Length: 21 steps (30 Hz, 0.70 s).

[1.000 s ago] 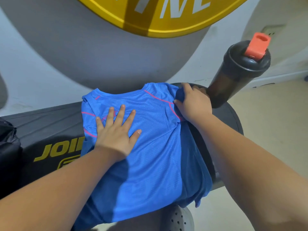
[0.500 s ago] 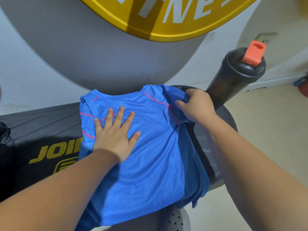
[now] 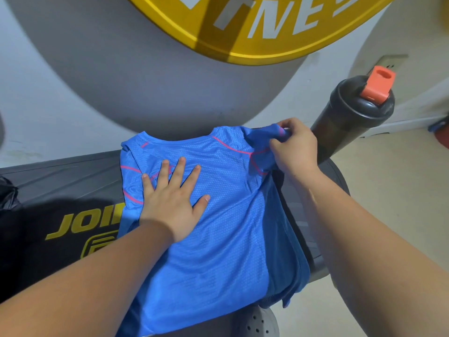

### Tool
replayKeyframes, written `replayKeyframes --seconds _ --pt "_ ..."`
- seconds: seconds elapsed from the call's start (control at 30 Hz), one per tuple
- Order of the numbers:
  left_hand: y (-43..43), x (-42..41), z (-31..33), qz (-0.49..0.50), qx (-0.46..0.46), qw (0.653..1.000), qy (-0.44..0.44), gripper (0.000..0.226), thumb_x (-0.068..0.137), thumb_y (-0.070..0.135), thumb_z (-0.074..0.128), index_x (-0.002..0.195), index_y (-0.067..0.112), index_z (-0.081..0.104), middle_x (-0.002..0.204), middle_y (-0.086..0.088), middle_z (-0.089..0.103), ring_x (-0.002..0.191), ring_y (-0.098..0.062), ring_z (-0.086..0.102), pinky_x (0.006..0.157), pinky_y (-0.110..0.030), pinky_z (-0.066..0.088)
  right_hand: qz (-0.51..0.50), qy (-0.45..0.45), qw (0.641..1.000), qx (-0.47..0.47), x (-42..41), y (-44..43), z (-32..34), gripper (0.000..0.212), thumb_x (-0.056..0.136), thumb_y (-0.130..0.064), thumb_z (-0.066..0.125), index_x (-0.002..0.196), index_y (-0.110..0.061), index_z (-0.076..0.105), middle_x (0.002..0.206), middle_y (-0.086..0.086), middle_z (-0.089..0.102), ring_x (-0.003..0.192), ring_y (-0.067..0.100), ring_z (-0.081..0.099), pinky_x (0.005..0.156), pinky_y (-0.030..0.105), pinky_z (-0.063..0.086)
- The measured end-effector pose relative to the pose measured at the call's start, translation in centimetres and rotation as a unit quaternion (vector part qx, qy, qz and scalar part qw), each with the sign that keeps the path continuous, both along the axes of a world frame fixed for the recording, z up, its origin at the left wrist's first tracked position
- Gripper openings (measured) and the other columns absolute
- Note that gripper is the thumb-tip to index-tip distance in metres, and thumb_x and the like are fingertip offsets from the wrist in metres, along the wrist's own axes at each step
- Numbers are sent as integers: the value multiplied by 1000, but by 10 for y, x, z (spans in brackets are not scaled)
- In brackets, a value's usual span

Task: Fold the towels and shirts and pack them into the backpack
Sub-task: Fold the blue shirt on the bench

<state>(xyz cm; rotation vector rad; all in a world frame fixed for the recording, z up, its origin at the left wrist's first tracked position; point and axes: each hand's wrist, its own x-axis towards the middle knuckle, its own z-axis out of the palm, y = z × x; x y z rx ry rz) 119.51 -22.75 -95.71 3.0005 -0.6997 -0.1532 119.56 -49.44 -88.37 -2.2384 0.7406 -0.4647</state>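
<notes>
so the bright blue mesh sports shirt with thin pink seam lines [image 3: 218,227] is lying flat across the black padded worktop with yellow lettering [image 3: 60,190], collar end toward the wall and the hem hanging off the near edge. left hand [image 3: 172,203] is planted palm down on the upper left part of the shirt, fingers [image 3: 181,166] straight and spread, pressing the fabric onto the worktop. right hand [image 3: 295,147] is up at the far right corner, its fingers [image 3: 285,123] and thumb curled and pinching the shirt's short blue sleeve [image 3: 263,133], which is bunched up and lifted a bit off the pad. just beside that hand, on the right end of the worktop, stands a dark see-through shaker bottle with a black lid and orange flip cap [image 3: 349,122]. a big round yellow sign with white letters [image 3: 267,32] is on the wall behind. there's something dark and crumpled at the far left edge [image 3: 7,195], can't tell what it is.
</notes>
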Motion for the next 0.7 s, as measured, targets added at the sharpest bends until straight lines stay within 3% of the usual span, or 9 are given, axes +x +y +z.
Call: replayKeyframes --seconds 0.1,0.2,0.27,0.37,0.43,0.5,0.57,0.7 --pt "1 0 -1 0 -6 1000 4 75 90 73 9 157 40 7 168 3 -2 153 -32 -3 116 -67 8 61 24 990 -128 14 28 2 12 89 -24 59 95 -21 69 92 0 70 86 23 63 74 30 48" --pt "1 0 0 0 -12 1000 7 73 91 72 9 157 40 6 167 3 -3 153 -32 -3 116 -66 8 201 72 956 -201 15 70 -15 15 90 -23 55 95 -18 69 95 5 68 90 31 63 76 36 49" --pt "2 0 0 -4 -17 1000 11 71 92 70 7 157 41 4 167 3 -5 153 -32 -5 117 -66 5 277 116 918 -258 9 88 -28 26 92 -39 54 101 -18 66 97 4 65 93 29 60 75 35 45" --pt "4 0 3 -6 -67 998 15 68 93 66 9 156 41 12 167 7 1 153 -28 -5 118 -62 -1 276 105 878 -377 1 89 -36 53 91 -64 42 107 -22 70 101 0 66 97 27 56 79 38 42" --pt "8 -1 5 8 -132 991 20 66 93 63 12 155 41 20 166 11 8 153 -21 -3 120 -58 -4 273 108 874 -387 -2 84 -40 64 94 -67 31 126 -21 63 130 2 60 119 30 52 95 42 39" --pt "13 -4 8 31 -200 979 16 63 94 60 18 153 40 27 165 15 14 153 -15 0 122 -53 -3 297 179 868 -356 -7 80 -49 79 93 -72 19 152 -22 35 161 3 28 149 30 22 117 51 20" --pt "19 -6 12 48 -233 971 3 61 94 57 23 152 39 31 163 15 21 153 -13 5 123 -51 -1 314 238 861 -321 -11 78 -62 87 90 -77 12 159 -25 10 168 -2 0 154 25 -5 122 55 2" --pt "32 -6 14 53 -217 975 13 63 93 60 22 153 40 28 162 16 24 153 -13 6 122 -49 -1 323 245 865 -296 -12 76 -64 88 87 -80 5 159 -30 1 167 -5 -10 153 22 -13 121 56 -4"
